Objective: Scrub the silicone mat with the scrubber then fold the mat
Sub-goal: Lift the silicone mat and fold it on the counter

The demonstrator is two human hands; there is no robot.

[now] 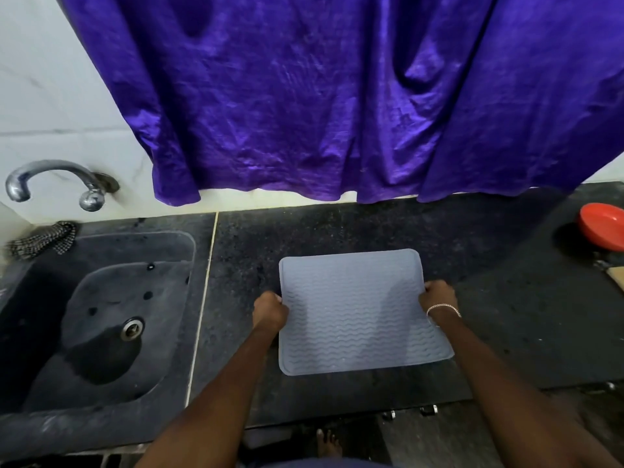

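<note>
– Your forearms reach in from the bottom edge, bare to the elbow, and a bare foot shows on the floor between them.

– And the hands?

– Your left hand is curled into a fist round the left edge of the mat, about halfway along that side. Your right hand grips the right edge in the same way, fingers closed over the rim. You wear a thin bracelet on that wrist.

– Where does the mat sit?

– Spread out and unfolded on the dark speckled counter, right in front of you, pale grey-blue, with its wavy ridged face up. Its near edge lies flat on the stone. Whether the far half is off the surface, you cannot tell from this angle.

– What is to the left?

– Across a pale seam, the dark sink is well apart from the mat, its metal drain near the middle. A curved chrome tap juts from the white tiled wall above it. On the sink's far left corner rests a black-and-white checked bundle; it is too small to say whether it is a cloth or a scouring pad.

– And beyond?

– A purple curtain hangs across the wall, its hem just above the back of the counter. Far to your right stands a red bowl, and just nearer than it a pale wooden edge is cut off by the frame.
</note>
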